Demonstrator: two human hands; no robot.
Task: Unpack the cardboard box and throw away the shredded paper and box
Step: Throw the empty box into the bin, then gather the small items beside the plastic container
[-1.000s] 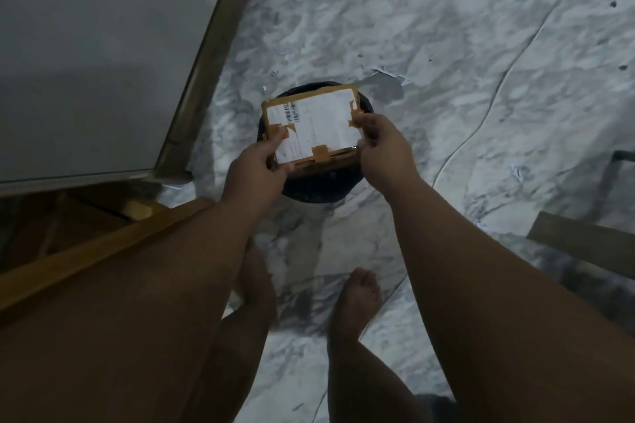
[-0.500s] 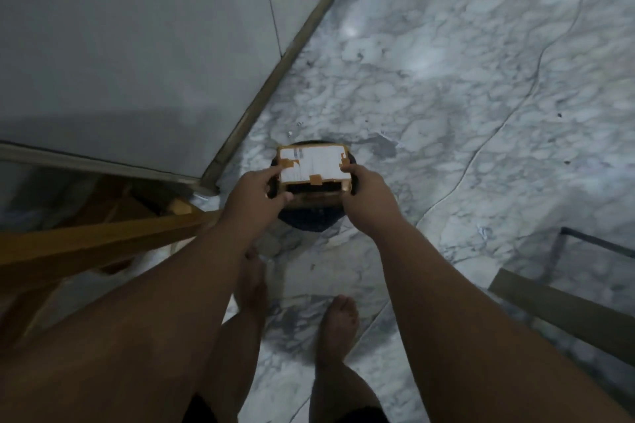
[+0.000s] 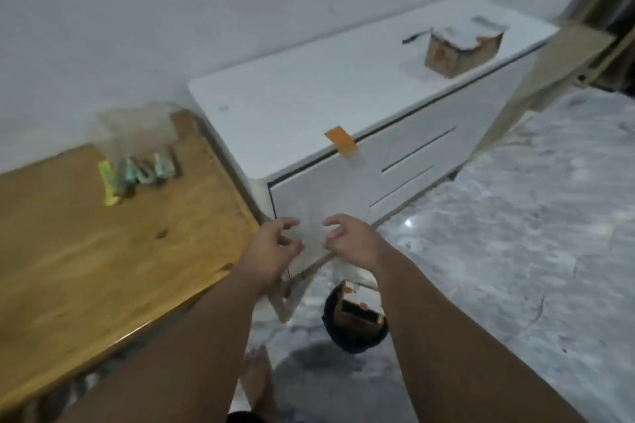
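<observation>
I am looking down across a marble floor (image 3: 515, 251) that is lying open and bare on the right, giving wide room to move there. A white cabinet (image 3: 309, 106) is running from the near centre to the far right, its near corner jutting toward me just beyond my hands. On the left, a wooden table (image 3: 86, 244) is butting close against the cabinet's left edge, with only a thin gap showing between them. A second cardboard box (image 3: 460, 45) is sitting on the far right of the cabinet top, near its right edge, and a strip of orange tape (image 3: 340, 140) is hanging over the front edge. Small packets (image 3: 137, 172) are lying on the far part of the table. Below my hands, a round black bin (image 3: 354, 330) is standing on the floor just beside the cabinet's foot, and the cardboard box (image 3: 357, 311) is resting tilted inside it, poking above the rim. My left hand (image 3: 271, 251) and right hand (image 3: 350, 240) are hovering close together above the bin, fingers loosely curled and spread, both empty.
</observation>
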